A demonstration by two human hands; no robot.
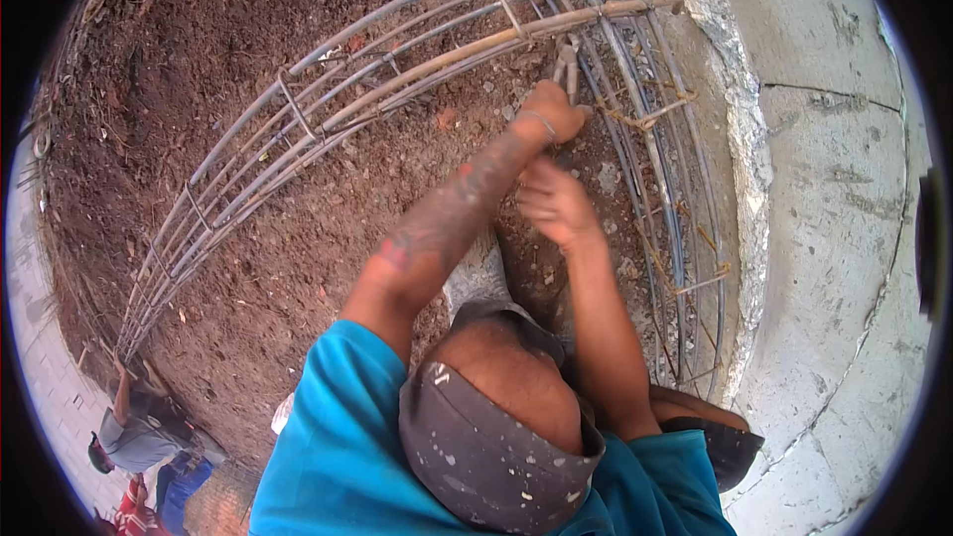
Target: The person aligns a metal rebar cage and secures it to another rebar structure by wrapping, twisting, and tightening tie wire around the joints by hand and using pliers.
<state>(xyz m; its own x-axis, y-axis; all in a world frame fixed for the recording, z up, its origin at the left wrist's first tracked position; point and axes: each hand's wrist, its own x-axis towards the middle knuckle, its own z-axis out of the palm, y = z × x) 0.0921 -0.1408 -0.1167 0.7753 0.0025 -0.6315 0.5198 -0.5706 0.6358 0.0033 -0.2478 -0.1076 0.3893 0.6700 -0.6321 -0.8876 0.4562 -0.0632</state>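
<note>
My left hand grips the handles of metal pincers. Their jaws are up against the lower bars of a long rebar cage, close to where it meets a second rebar cage. Just below the left wrist is my right hand, blurred, with its fingers partly curled. Whether a wire lies between those fingers cannot be made out. Square stirrups ring the long cage, and rusty tie wires show on the second one.
A concrete slab with a rough broken edge borders the right side. Brown soil lies beneath the long cage. At lower left, a person in grey reaches a hand to the cage's far end; part of another person in red shows.
</note>
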